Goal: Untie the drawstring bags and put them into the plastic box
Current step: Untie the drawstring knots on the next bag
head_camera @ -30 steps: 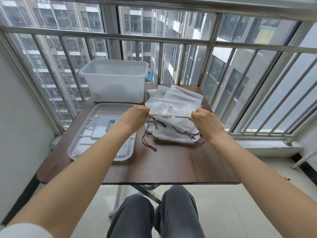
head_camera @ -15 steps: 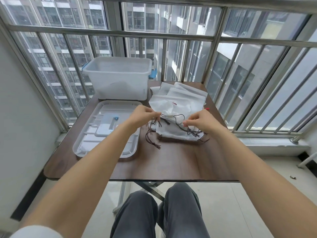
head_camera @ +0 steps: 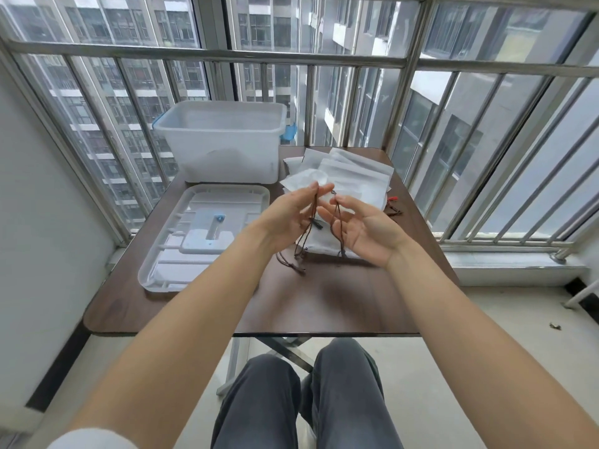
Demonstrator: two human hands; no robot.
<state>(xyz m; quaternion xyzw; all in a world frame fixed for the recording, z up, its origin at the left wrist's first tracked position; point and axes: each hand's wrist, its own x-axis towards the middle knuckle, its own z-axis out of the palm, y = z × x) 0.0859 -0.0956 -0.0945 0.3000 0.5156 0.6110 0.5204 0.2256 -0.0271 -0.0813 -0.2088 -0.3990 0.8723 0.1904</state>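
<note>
Pinching dark drawstrings [head_camera: 337,228], left hand [head_camera: 285,215] and right hand [head_camera: 366,228] face palms inward.

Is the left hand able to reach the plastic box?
Probably yes: the plastic box stands open just beyond the left hand, nothing between them, though that hand pinches a cord.

Both forearms bare from wrist to well above the elbow. Left arm: edge of a white sleeve [head_camera: 94,440] shows at the bottom corner of the view, pushed or cut high; fabric looks soft, plain, unmarked. Right arm: no sleeve visible within the view. Left hand [head_camera: 285,218] and right hand [head_camera: 366,231] bare. Legs in dark grey trousers [head_camera: 324,403], smooth cloth with slight creases near the knees, no visible pattern or print.
</note>
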